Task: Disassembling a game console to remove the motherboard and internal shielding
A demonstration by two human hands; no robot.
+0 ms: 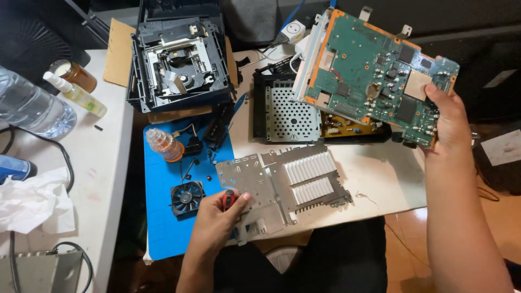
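My right hand (449, 122) holds a large green circuit board (374, 73) up in the air by its right edge, tilted over the table. My left hand (217, 217) rests at the near edge of the table, closed around a red-handled screwdriver (228, 199), its thumb touching a perforated metal shield plate with white heat-sink fins (293, 182). The plate lies flat on the white table (380, 179).
An open black console shell with a perforated tray (287, 111) sits behind the plate. A disc drive unit (179, 59) lies at the back. On the blue mat (163, 228) are a small black fan (187, 196), a clear bottle (164, 145) and loose screws. Bottles, tissue and cables are at the left.
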